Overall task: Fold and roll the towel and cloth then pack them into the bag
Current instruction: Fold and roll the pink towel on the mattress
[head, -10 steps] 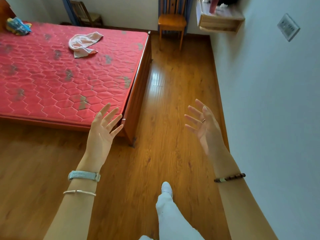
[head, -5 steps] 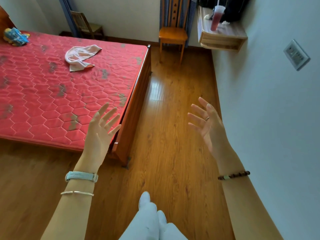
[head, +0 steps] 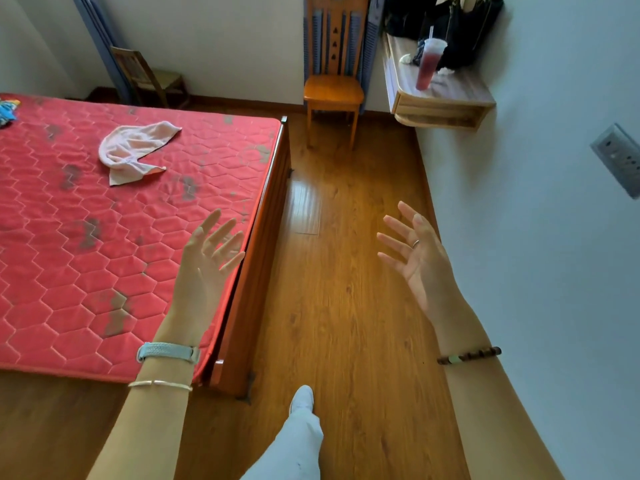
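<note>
**Operator:** Status of hands: my left hand (head: 207, 258) is raised over the near right corner of the bed (head: 252, 258), fingers spread, holding nothing. My right hand (head: 414, 252) is raised over the floor (head: 339, 306), well apart from the left, palm turned inward, fingers spread, also empty.

**Checker:** Location of the work items?

**Operator:** The towel (head: 133, 150) lies crumpled on the mattress (head: 69, 271), toward the far edge of the bed and well beyond my left hand. A small multicoloured item (head: 7, 109) sits at the far left edge of the mattress; I cannot tell whether it is the cloth. A dark bag (head: 457, 26) rests on the wall shelf (head: 446, 98) behind a drink cup (head: 427, 65); I judge it the likely packing target.

**Checker:** Handling properties?

**Operator:** Judged: the towel is light, limp and non-fragile, and will sag wherever it is unsupported.

**Checker:** Grip points?

**Operator:** Take two adjacent corners, one per hand. The pointed corner nearest the far right of the bed is exposed; the others are bunched under and need shaking out flat first.
</note>
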Demonstrator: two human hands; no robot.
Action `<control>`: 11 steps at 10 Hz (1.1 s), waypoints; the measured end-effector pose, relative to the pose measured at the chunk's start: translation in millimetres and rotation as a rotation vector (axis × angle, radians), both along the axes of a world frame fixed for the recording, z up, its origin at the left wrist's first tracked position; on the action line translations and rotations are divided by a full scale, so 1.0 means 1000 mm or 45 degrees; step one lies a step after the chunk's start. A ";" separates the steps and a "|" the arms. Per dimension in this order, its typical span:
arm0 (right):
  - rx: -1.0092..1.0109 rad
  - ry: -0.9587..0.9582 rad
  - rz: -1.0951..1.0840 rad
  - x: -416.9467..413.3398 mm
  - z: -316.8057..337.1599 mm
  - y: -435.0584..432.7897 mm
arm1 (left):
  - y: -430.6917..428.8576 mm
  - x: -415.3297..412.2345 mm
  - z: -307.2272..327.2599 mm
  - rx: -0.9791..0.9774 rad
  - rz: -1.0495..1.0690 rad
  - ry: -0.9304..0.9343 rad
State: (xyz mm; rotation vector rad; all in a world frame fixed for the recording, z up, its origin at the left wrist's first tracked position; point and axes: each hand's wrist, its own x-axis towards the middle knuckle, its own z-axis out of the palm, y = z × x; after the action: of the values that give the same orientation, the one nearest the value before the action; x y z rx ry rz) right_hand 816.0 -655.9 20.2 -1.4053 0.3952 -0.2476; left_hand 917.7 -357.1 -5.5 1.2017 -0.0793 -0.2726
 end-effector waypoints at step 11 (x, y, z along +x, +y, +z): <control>-0.024 0.009 0.080 0.391 0.009 -0.217 | -0.222 0.379 0.011 0.005 0.053 -0.027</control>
State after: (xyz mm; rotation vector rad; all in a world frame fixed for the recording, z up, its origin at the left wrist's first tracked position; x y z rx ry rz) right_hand 1207.3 -873.3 29.5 -1.4354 0.3544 -0.1954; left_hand 1296.9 -579.3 5.9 1.2090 -0.0723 -0.2240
